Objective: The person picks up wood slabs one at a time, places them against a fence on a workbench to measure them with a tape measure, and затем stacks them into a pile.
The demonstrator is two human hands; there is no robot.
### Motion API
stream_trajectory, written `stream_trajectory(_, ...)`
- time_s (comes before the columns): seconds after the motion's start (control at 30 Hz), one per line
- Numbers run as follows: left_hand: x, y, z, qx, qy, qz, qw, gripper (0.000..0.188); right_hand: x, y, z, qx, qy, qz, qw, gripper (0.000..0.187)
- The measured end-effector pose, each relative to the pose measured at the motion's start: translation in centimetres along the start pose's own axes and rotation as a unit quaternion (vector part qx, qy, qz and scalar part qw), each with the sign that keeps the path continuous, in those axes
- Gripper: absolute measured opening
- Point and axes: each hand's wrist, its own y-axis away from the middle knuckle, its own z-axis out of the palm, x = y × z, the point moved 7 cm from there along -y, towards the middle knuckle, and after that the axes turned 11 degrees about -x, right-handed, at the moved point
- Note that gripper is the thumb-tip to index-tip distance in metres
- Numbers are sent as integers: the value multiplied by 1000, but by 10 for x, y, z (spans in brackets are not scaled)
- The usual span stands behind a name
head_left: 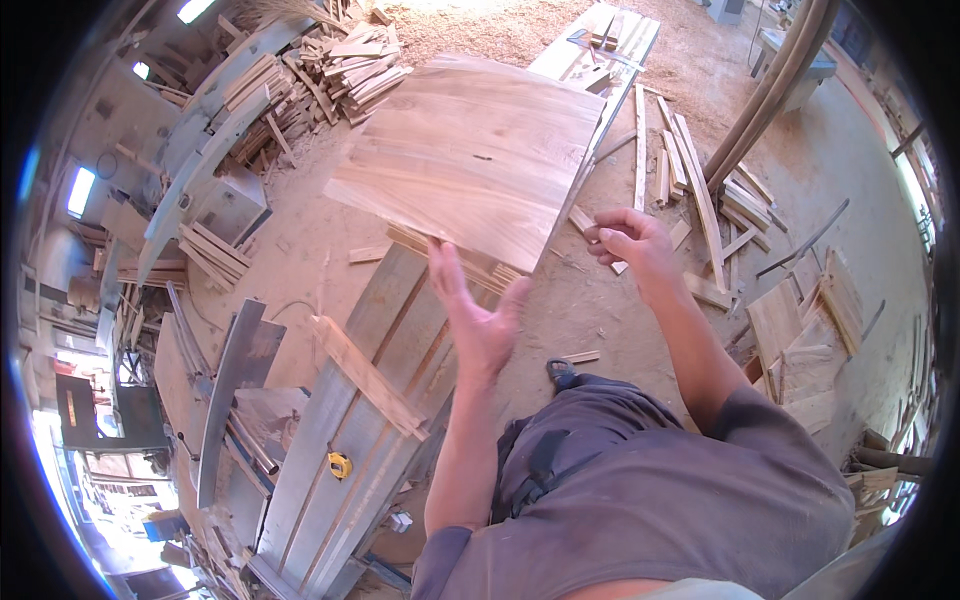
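Observation:
A square wooden panel (480, 155) with a small dark knot lies on top of a stack of boards (455, 262) whose edges show below it. My left hand (475, 325) is up against the near edge of this stack, its thumb and fingers spread and the fingertips at the edge. To the right of the panel, my right hand (640, 250) is held apart from it in the air. Its fingers are curled in with the thumb pressed to them; whether something small is between them I cannot make out.
A grooved metal machine table (330, 470) runs beneath, bearing a loose wooden strip (370, 378) and a yellow tape measure (340, 465). Piled offcuts (345, 65) stand at the far left. Loose battens (690, 190) lie on the floor at right, by a post (765, 95).

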Motion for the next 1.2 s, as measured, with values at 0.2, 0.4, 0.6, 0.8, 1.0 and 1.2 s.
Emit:
stream_trajectory(0.2, 11, -15, 11, -14, -102, 12, 995, 125, -39, -1, 55, 50, 106, -234, 965, 51)
stream_trajectory(0.4, 3, -44, -6, 6, -111, 39, 993, 108, -35, -7, 92, 173, 187, -230, 939, 47)
stream_trajectory(0.6, -11, -72, -22, 12, -64, 48, 997, 104, -38, -24, 111, 229, 228, -226, 919, 41)
stream_trajectory(0.8, -10, -72, -16, 38, 5, 58, 998, 98, -31, -29, 104, 225, 120, -190, 948, 46)
stream_trajectory(1.0, -18, -64, -16, 68, 47, 55, 995, 95, -32, -33, 126, 164, 86, -234, 954, 59)
stream_trajectory(1.2, -19, -57, -16, 69, 89, 36, 993, 90, -21, -26, 113, 162, 84, -210, 961, 56)
